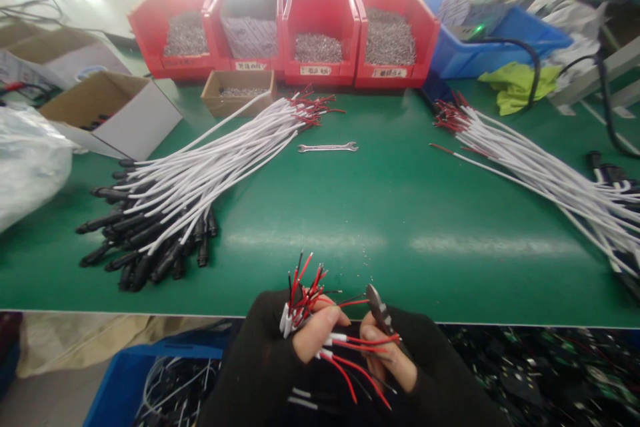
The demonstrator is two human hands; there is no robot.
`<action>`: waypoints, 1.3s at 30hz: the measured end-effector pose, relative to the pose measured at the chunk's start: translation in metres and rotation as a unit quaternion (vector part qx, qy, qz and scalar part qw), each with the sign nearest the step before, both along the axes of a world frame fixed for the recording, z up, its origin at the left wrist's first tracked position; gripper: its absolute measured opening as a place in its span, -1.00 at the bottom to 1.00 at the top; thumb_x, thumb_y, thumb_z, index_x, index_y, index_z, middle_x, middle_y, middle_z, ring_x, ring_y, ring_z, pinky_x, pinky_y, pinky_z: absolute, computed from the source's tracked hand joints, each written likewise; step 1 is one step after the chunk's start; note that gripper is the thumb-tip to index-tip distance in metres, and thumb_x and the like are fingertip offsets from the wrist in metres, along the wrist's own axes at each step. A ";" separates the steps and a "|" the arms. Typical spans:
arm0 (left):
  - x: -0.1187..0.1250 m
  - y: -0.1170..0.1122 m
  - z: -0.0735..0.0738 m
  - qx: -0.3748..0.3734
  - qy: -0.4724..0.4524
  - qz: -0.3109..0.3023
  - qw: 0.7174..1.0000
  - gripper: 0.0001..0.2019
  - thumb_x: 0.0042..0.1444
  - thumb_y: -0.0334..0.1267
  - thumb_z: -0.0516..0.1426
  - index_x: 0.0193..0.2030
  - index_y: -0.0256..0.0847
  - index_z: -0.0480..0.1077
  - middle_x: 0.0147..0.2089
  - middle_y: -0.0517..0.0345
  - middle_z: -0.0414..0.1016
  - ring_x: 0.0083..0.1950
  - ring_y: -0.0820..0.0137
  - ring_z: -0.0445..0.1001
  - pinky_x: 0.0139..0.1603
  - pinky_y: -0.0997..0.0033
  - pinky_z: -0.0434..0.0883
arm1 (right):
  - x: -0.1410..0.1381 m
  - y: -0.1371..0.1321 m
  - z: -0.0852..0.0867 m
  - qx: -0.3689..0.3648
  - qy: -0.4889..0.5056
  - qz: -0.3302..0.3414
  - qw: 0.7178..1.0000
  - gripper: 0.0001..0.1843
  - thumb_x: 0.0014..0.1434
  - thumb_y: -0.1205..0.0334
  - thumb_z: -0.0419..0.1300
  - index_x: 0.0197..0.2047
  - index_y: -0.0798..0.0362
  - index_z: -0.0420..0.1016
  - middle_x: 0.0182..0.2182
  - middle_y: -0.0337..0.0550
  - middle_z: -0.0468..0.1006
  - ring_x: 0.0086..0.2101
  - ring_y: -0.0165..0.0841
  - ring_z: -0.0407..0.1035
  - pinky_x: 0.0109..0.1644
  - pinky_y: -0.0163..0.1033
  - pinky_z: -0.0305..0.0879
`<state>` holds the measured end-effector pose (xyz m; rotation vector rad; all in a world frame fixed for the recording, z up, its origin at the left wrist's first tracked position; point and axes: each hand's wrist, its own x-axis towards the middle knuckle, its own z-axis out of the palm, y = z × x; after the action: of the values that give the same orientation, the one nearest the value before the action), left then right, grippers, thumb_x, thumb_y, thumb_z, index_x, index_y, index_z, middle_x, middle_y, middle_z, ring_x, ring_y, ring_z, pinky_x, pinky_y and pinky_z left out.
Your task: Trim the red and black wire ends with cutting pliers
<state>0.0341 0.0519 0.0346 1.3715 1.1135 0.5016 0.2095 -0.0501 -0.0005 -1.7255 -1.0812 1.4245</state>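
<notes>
My left hand [323,330] is closed around a bundle of white cables [287,321] at the near edge of the bench. Their red and black wire ends fan out above the fingers and to the right below them. In my right hand [393,357] is a pair of pliers [379,307] with a dark metal head pointing up. One red wire [355,302] reaches from the left hand to the plier head; whether the jaws grip it I cannot tell. Several red wires also cross in front of the right fingers. The plier handles are mostly hidden by the hand.
White cables with black connectors [150,240] lie at left, and another cable pile [545,167] at right. A wrench [328,147] lies mid-bench. Behind stand red bins [320,70] of small metal parts, a small carton [235,103] and a blue bin [500,47]. Tiny white bits dot the green bench [400,200].
</notes>
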 end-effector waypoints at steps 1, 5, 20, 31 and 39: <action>0.001 0.000 0.001 -0.008 0.002 -0.001 1.000 -0.79 0.15 -0.28 0.23 -0.46 -0.10 0.67 -0.45 0.21 0.68 -0.40 0.34 0.62 -0.33 0.48 0.52 | -0.001 -0.001 -0.001 -0.002 0.009 -0.006 1.000 -0.53 0.44 -0.08 0.12 -0.40 0.03 0.55 -0.61 -0.25 0.56 -0.56 -0.36 0.49 -0.41 -0.28 0.43; 0.003 -0.002 0.003 -0.035 0.016 0.006 0.999 -0.69 0.23 -0.23 0.17 -0.49 -0.14 0.66 -0.49 0.14 0.66 -0.45 0.29 0.60 -0.39 0.44 0.49 | -0.006 -0.005 -0.004 -0.015 0.066 -0.048 0.997 -0.62 0.40 -0.08 0.17 -0.27 0.03 0.58 -0.66 -0.24 0.55 -0.60 -0.31 0.50 -0.43 -0.27 0.44; -0.004 -0.002 -0.016 0.003 0.051 -0.021 0.998 -0.83 0.14 -0.21 0.19 -0.29 -0.16 0.61 -0.30 0.17 0.64 -0.25 0.25 0.55 -0.16 0.31 0.40 | -0.009 0.014 0.032 0.242 -0.183 -0.153 0.941 -0.84 0.35 0.24 0.19 -0.31 -0.09 0.50 -0.40 -0.33 0.57 -0.40 -0.41 0.49 -0.36 -0.36 0.34; -0.001 0.002 -0.015 -0.042 -0.116 -0.077 0.989 -0.74 0.19 -0.12 0.24 -0.20 -0.29 0.64 -0.30 0.15 0.66 -0.28 0.28 0.50 -0.25 0.41 0.42 | -0.035 0.034 0.027 0.364 -0.321 -0.065 0.872 -0.82 0.30 0.23 0.24 -0.02 -0.09 0.46 -0.17 -0.14 0.68 -0.19 -0.26 0.62 -0.16 -0.25 0.64; 0.004 0.001 -0.016 -0.042 -0.129 -0.062 0.989 -0.82 0.18 -0.21 0.25 -0.21 -0.28 0.63 -0.32 0.20 0.63 -0.29 0.32 0.47 -0.28 0.44 0.41 | -0.040 0.037 0.027 0.299 -0.285 -0.088 0.906 -0.82 0.23 0.22 0.19 -0.19 0.05 0.61 -0.26 0.03 0.71 -0.28 -0.12 0.62 -0.26 -0.02 0.63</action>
<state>0.0382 0.0527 0.0190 1.2537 0.8240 0.5195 0.1691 -0.0127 0.0261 -1.7320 -1.4275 0.3825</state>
